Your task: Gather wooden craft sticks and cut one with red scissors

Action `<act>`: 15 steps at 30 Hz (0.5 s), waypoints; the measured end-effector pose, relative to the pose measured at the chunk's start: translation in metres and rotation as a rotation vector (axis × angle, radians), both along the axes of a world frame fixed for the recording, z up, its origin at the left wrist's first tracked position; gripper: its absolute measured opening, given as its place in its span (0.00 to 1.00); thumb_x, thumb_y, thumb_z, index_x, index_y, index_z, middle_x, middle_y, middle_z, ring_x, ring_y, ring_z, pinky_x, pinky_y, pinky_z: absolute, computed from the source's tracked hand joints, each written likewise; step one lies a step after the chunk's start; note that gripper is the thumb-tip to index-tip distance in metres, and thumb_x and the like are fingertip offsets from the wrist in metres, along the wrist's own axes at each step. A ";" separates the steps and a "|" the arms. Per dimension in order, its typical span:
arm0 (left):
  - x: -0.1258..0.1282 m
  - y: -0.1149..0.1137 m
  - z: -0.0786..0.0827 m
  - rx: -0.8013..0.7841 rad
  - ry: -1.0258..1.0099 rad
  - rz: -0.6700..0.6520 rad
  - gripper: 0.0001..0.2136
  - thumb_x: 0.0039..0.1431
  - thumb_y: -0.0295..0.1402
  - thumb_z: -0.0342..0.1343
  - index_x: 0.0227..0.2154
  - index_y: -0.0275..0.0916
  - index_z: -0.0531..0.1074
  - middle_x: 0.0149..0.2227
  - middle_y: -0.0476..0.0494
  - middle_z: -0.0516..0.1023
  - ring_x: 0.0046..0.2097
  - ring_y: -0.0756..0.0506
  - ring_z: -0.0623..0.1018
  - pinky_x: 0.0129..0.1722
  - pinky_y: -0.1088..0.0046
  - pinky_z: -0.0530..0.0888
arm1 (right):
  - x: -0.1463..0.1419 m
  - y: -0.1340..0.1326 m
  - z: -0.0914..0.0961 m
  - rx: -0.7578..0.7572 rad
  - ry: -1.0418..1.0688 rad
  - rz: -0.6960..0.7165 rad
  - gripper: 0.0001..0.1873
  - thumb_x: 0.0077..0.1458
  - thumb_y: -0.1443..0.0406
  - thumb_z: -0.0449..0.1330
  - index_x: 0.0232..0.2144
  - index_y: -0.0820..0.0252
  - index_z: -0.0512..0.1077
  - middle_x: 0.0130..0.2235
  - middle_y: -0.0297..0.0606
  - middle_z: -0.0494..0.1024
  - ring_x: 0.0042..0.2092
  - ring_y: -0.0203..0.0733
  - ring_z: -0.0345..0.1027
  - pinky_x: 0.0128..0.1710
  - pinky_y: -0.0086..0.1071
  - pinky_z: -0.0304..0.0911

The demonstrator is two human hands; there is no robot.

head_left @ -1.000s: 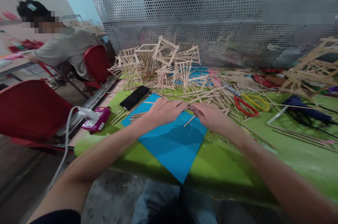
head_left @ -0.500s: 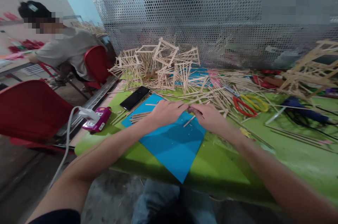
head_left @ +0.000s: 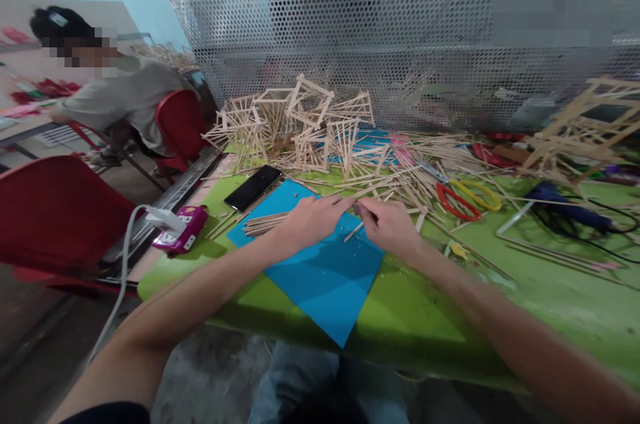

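Fingertip to fingertip, my left hand (head_left: pixel 313 219) and my right hand (head_left: pixel 393 224) meet above a blue sheet (head_left: pixel 325 284). Both have their fingers curled closed. A small dark piece (head_left: pixel 357 209) shows at the right fingertips, too small to name. Below them a thin wooden stick (head_left: pixel 353 232) slants out from under my right hand; whether it is held or lies on the sheet I cannot tell. Beside my left wrist rests a small bundle of wooden sticks (head_left: pixel 265 224). What my left fingers pinch is hidden. Pale shavings dot the sheet.
A black phone (head_left: pixel 253 187) and a purple power strip (head_left: pixel 181 229) lie left on the green table (head_left: pixel 420 317). Behind stand stick frames (head_left: pixel 310 104) and loose sticks. Scissors (head_left: pixel 457 201) and a blue glue gun (head_left: pixel 567 204) are right. Another person (head_left: pixel 125 94) sits far left.
The short stick end beyond my left hand no longer shows; a small bit is visible on the sheet there. My hands stay together, and the view has shifted slightly.
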State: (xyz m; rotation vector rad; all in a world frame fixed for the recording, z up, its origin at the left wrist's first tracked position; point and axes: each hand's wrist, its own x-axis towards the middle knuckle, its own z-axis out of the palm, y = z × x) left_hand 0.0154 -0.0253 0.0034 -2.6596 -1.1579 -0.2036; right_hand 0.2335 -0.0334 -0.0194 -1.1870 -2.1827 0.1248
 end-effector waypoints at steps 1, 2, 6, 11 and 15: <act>0.000 0.000 0.001 0.000 -0.009 0.003 0.23 0.72 0.25 0.47 0.67 0.43 0.65 0.59 0.38 0.79 0.44 0.42 0.84 0.30 0.70 0.70 | 0.001 0.001 0.001 0.007 0.009 0.006 0.17 0.71 0.62 0.51 0.30 0.58 0.73 0.25 0.36 0.75 0.26 0.38 0.65 0.31 0.32 0.54; 0.000 0.000 0.003 -0.001 -0.017 0.000 0.23 0.72 0.25 0.46 0.66 0.43 0.66 0.59 0.38 0.79 0.44 0.42 0.84 0.30 0.70 0.70 | 0.002 0.002 0.002 0.006 0.014 0.021 0.17 0.71 0.62 0.51 0.31 0.58 0.74 0.26 0.37 0.77 0.27 0.39 0.67 0.32 0.32 0.55; -0.004 0.007 0.005 -0.004 -0.061 -0.060 0.18 0.74 0.31 0.47 0.62 0.46 0.71 0.57 0.41 0.82 0.41 0.44 0.84 0.29 0.71 0.69 | 0.014 0.009 0.010 -0.028 -0.028 0.153 0.16 0.72 0.63 0.52 0.36 0.58 0.78 0.33 0.38 0.83 0.33 0.40 0.74 0.36 0.31 0.61; -0.010 0.014 0.001 0.027 -0.192 -0.157 0.18 0.77 0.35 0.45 0.62 0.46 0.73 0.55 0.42 0.83 0.43 0.46 0.84 0.30 0.75 0.69 | 0.037 0.016 0.022 -0.013 0.054 0.154 0.15 0.71 0.59 0.55 0.42 0.57 0.81 0.39 0.38 0.86 0.37 0.42 0.79 0.38 0.32 0.68; -0.011 0.014 0.000 0.068 -0.239 -0.168 0.18 0.78 0.37 0.42 0.61 0.46 0.74 0.53 0.44 0.84 0.42 0.46 0.84 0.29 0.75 0.69 | 0.053 0.024 0.026 0.063 0.059 0.122 0.14 0.71 0.60 0.56 0.44 0.55 0.82 0.45 0.39 0.87 0.46 0.46 0.81 0.48 0.37 0.72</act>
